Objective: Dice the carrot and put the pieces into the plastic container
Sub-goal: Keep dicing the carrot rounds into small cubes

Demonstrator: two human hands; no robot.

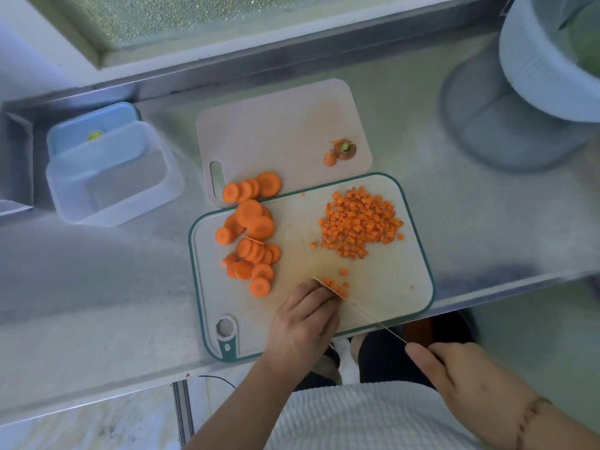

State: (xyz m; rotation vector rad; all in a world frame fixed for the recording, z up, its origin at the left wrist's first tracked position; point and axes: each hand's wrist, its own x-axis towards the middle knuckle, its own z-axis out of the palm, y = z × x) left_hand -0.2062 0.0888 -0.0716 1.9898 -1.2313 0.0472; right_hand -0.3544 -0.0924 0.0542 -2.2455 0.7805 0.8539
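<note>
Nearest, at about five o'clock, the right hand (pixel 461 371) is closed around the handle of a thin knife (pixel 373 318), whose blade runs up toward eleven o'clock and meets the carrot strips (pixel 336 287) under way. The left hand (pixel 305 323), at six o'clock on the green-rimmed board (pixel 418 287), presses curled fingertips onto those strips, tucked back probably to keep them clear of the edge. The board's near end overhangs the steel counter (pixel 97 271) edge slightly, so hard downward pressure there could tip it. Farther up, uncut carrot rounds (pixel 253 241) sit at nine o'clock on the board, within the left hand's reach, and the finished dice (pixel 357 222) are heaped at two o'clock, out of the blade's path. Bare board lies between them for working. Beyond, a pink board (pixel 276 131) holds the trimmed ends (pixel 341 151). At ten o'clock the plastic container (pixel 110 180) stands empty, well apart across open counter, so the dice can likely be carried over unhindered.
</note>
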